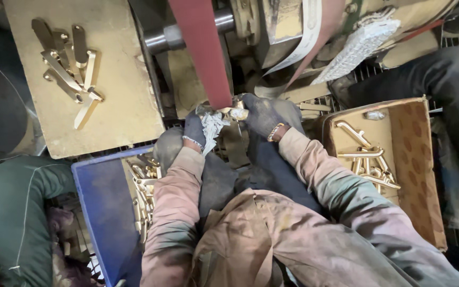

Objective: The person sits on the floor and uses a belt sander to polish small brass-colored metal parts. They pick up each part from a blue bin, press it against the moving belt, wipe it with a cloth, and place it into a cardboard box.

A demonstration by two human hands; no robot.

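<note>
Looking down at my two gloved hands, which meet just above the centre of the frame at the lower end of a red sanding belt (204,48) that runs down from the top edge. My left hand (195,129), in a dark glove, is closed around a crumpled pale rag (212,126) and the near end of a small brass piece (235,112). My right hand (264,114), also in a dark glove, is curled shut on the other end of that brass piece, fingers wrapped over it, holding it up against the belt. The piece lies between the two hands, mostly hidden by them, so I cannot tell its full shape. In the upper left of the frame a flat board (123,79) carries a small scatter of brass handles (73,66). At the lower left, a blue crate (102,207) holds more brass parts beside my left sleeve. At the right, a cardboard box (415,159) holds a pile of curved brass handles (367,159), well apart from my hands.
</note>
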